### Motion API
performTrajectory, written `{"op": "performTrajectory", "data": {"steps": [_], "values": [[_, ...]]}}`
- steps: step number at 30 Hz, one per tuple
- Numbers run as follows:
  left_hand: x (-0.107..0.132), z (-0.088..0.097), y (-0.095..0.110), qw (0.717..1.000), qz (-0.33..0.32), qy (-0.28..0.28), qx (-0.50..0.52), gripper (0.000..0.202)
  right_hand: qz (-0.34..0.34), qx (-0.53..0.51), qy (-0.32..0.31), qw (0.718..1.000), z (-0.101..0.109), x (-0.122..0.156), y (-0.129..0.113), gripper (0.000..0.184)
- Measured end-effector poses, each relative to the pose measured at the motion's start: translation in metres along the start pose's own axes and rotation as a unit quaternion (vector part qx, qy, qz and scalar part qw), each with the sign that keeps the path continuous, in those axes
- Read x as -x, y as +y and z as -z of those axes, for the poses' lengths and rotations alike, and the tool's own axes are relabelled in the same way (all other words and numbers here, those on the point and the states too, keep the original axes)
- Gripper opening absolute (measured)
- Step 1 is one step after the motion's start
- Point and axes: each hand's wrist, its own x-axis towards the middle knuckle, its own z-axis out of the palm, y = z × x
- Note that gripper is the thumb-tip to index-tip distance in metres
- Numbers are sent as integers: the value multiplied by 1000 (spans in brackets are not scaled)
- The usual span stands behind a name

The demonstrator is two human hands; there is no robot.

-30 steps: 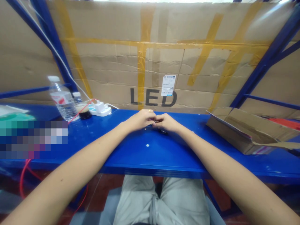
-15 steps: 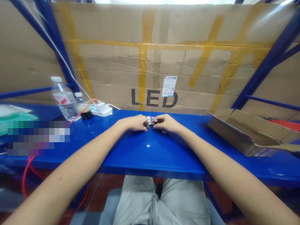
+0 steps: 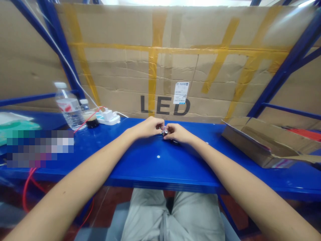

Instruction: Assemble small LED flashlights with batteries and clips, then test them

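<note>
My right hand is closed in a pinch over the blue table. Between its thumb and fingers is a small shiny cylinder with a round silvery end facing me; its exact kind is too small to tell. My left hand has come right up against it, fingers curled down, thumb and fingertip near the cylinder. What those left fingers hold, if anything, is hidden. Slim shiny pieces partly show between the hands. A dark glossy item lies beneath the right hand.
An open cardboard box stands at right. To the left are a water bottle, a smaller bottle with dark liquid, a white power strip and a red cable. A large cardboard panel rises behind the table.
My left hand has moved right and slightly up, closing the gap to the right hand. It now covers most of the slim shiny pieces that showed between the hands. The right hand has barely moved.
</note>
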Motion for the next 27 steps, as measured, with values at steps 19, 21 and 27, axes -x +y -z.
{"op": "performTrajectory", "data": {"steps": [19,21,27], "values": [[-4,-22,-1,996,-52,35,60,7,11,33,2,999,3,2,-1,30],[-5,-22,-2,997,-38,39,59,9,6,23,0,1000,3,2,-1,29],[-5,-24,-12,997,-9,36,74,18,-24,-28,-4,999,1,4,-5,25]]}}
